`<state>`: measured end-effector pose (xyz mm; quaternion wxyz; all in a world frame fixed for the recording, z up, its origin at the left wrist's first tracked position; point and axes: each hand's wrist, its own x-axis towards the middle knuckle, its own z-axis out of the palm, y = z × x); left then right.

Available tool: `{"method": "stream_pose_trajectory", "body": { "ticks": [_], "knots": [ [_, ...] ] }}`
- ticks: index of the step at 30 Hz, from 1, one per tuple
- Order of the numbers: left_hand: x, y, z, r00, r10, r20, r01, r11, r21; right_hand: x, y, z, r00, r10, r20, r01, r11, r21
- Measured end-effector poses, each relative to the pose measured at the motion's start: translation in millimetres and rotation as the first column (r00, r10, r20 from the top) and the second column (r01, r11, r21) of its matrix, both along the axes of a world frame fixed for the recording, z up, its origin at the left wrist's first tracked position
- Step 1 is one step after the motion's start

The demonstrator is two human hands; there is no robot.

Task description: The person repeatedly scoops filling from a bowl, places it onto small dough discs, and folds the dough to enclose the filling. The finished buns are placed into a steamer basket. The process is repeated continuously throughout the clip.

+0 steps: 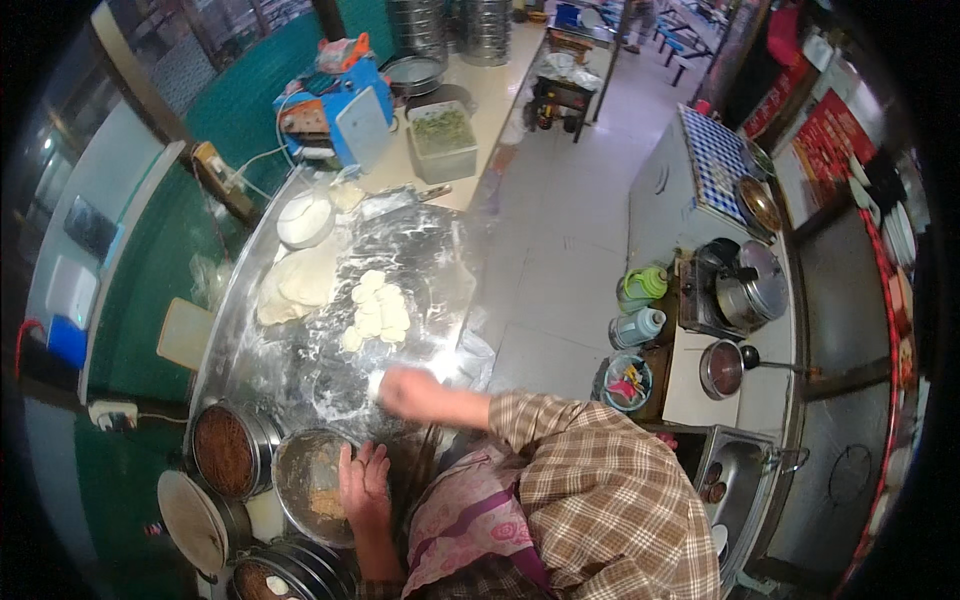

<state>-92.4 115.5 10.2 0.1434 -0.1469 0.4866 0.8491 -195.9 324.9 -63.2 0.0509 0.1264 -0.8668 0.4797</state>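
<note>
Fingers spread, my left hand point(365, 480) is over the right rim of a metal bowl point(289, 480). Inside the bowl is a brownish filling point(327, 504); part of it is hidden behind the hand. My right hand point(412, 394), blurred, is low over the floured metal worktop point(262, 367), with a small white piece of dough point(374, 385) at its fingertips. Beyond it lies a cluster of flattened dough pieces point(379, 307). A large folded mass of dough point(296, 285) sits further left, near a round white tub point(305, 217).
Steamer pots point(232, 450) crowd the near left. A cleaver-like blade point(388, 202) and a plastic box of chopped greens point(442, 139) are at the far end, beside a blue machine point(337, 112). Across the aisle are thermos flasks point(637, 328), a pot point(750, 289) and a sink point(731, 480).
</note>
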Motion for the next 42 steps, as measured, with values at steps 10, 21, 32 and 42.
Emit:
{"method": "stream_pose_trajectory", "body": {
  "ticks": [10, 21, 32, 42],
  "knots": [
    [34, -19, 1, 0.987, 0.049, -0.156, -0.065, 0.993, -0.098, 91, -59, 62, 0.974, 0.221, 0.046, -0.193, 0.922, -0.334],
    [77, -66, 6, 0.989, 0.040, -0.145, -0.097, 0.904, -0.415, 114, -127, 66, 0.790, 0.481, 0.379, -0.272, 0.830, -0.487],
    [144, -106, -38, 0.900, 0.432, 0.047, -0.428, 0.900, -0.078, 97, -138, 56, 0.615, 0.629, 0.475, -0.520, 0.777, -0.356],
    [164, -133, -48, 0.762, 0.648, -0.010, -0.648, 0.762, 0.009, 62, -190, 67, 0.569, 0.751, 0.335, -0.795, 0.399, 0.456]
  ]
}}
